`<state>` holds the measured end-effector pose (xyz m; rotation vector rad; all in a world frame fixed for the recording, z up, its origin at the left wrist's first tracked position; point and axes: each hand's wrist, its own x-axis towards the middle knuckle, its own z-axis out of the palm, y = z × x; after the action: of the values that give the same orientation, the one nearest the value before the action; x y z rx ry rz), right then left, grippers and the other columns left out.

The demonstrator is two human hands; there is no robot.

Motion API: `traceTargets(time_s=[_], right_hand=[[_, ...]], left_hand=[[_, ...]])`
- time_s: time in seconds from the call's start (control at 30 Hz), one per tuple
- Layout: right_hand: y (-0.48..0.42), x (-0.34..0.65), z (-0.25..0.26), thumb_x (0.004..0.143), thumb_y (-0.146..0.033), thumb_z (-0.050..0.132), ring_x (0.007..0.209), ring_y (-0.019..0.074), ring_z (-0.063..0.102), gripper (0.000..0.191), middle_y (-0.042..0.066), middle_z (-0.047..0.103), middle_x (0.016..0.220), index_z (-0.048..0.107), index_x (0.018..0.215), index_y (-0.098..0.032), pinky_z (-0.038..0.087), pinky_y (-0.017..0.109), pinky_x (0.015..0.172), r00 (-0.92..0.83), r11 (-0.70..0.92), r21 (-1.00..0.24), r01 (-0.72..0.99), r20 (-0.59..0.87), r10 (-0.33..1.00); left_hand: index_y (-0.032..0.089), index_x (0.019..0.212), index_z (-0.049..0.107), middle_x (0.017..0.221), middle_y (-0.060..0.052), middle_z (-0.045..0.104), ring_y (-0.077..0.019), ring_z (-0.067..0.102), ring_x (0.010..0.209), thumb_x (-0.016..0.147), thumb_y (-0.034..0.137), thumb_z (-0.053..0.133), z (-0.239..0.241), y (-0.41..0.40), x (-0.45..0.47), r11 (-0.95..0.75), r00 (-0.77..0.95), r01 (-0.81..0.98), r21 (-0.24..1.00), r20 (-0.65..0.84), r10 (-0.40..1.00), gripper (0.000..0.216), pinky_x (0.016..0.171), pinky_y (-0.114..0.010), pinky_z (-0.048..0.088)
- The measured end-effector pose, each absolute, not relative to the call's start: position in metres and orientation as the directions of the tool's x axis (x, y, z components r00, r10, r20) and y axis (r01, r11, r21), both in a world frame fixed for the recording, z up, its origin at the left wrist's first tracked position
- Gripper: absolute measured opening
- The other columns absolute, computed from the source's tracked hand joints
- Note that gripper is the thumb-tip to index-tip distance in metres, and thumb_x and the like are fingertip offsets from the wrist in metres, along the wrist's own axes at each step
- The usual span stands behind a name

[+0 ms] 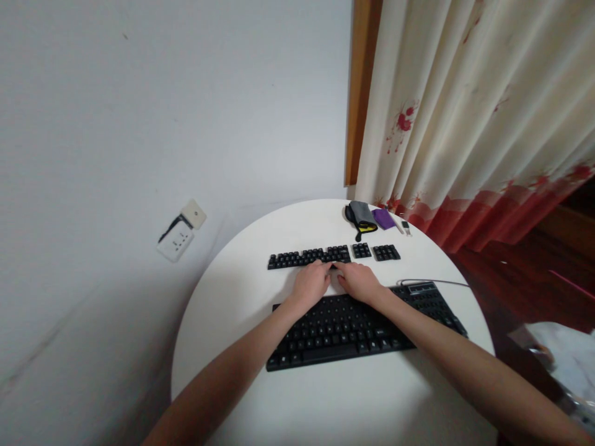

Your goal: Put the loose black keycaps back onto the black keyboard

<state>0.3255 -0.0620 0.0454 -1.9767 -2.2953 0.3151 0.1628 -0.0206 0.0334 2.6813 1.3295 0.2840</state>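
A black keyboard (353,328) lies on a round white table (242,291). Behind it, loose black keycaps (309,256) are laid out in rows, with two smaller groups (361,250) to the right (386,252). My left hand (310,284) and my right hand (359,282) rest side by side between the keyboard and the keycap rows. Their fingertips meet at the front edge of the main keycap group, fingers curled down. Whatever small piece sits under the fingertips is hidden.
At the table's far edge lie a grey and black pouch (360,217), a purple cloth (383,218) and a small tool (406,227). The keyboard's cable (437,282) runs right. A wall socket (179,238) is on the left wall. A curtain (465,124) hangs at right.
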Motion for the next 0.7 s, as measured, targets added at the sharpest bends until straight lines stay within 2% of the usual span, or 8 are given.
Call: traceTargets(time_s=[0.1, 0.2, 0.4, 0.5, 0.7], right_hand=[[-0.062, 0.329, 0.044, 0.094, -0.023, 0.046, 0.095, 0.0248, 0.066, 0.03, 0.011, 0.069, 0.104, 0.065, 0.117, -0.021, 0.046, 0.032, 0.077, -0.183, 0.173, -0.243, 0.954, -0.02, 0.983], [-0.063, 0.332, 0.042, 0.092, -0.022, 0.052, 0.096, 0.0206, 0.064, 0.021, 0.008, 0.066, 0.105, 0.071, 0.101, -0.021, 0.044, 0.027, 0.078, -0.224, 0.224, -0.287, 0.931, 0.033, 0.974], [-0.066, 0.332, 0.04, 0.088, -0.014, 0.057, 0.098, 0.0193, 0.062, 0.014, 0.006, 0.069, 0.098, 0.071, 0.088, -0.018, 0.042, 0.026, 0.083, -0.296, 0.301, -0.35, 0.887, 0.071, 0.953], [-0.072, 0.336, 0.04, 0.088, -0.017, 0.059, 0.095, 0.0194, 0.062, 0.012, 0.006, 0.069, 0.094, 0.071, 0.088, -0.018, 0.043, 0.027, 0.081, -0.253, 0.272, -0.379, 0.885, 0.1, 0.962], [-0.102, 0.36, 0.04, 0.086, -0.02, 0.062, 0.081, 0.0174, 0.061, 0.007, 0.003, 0.068, 0.085, 0.069, 0.086, -0.019, 0.046, 0.029, 0.076, -0.097, 0.222, -0.567, 0.793, 0.242, 0.965]], left_hand=[[0.019, 0.102, 0.072, 0.094, -0.007, 0.063, -0.0213, 0.061, 0.095, 0.089, 0.02, 0.057, 0.034, -0.021, 0.161, -0.627, 0.608, 0.745, 0.225, 0.157, 0.778, 0.019, 0.086, -0.031, 0.049], [0.019, 0.09, 0.074, 0.094, -0.006, 0.066, -0.0206, 0.06, 0.095, 0.089, 0.018, 0.059, 0.035, -0.021, 0.159, -0.665, 0.639, 0.703, 0.253, 0.186, 0.746, 0.016, 0.091, -0.033, 0.047], [0.02, 0.087, 0.076, 0.091, -0.006, 0.073, -0.0213, 0.064, 0.091, 0.089, 0.018, 0.057, 0.042, -0.025, 0.158, -0.62, 0.628, 0.734, 0.278, 0.068, 0.775, 0.019, 0.087, -0.033, 0.048], [0.022, 0.087, 0.077, 0.09, -0.005, 0.074, -0.0222, 0.065, 0.091, 0.087, 0.019, 0.061, 0.048, -0.035, 0.158, -0.609, 0.607, 0.734, 0.3, 0.111, 0.787, 0.016, 0.086, -0.034, 0.049], [0.023, 0.087, 0.076, 0.09, -0.001, 0.075, -0.0191, 0.065, 0.086, 0.083, 0.02, 0.068, 0.053, -0.082, 0.166, -0.67, 0.659, 0.51, 0.54, 0.255, 0.707, 0.01, 0.085, -0.035, 0.051]])
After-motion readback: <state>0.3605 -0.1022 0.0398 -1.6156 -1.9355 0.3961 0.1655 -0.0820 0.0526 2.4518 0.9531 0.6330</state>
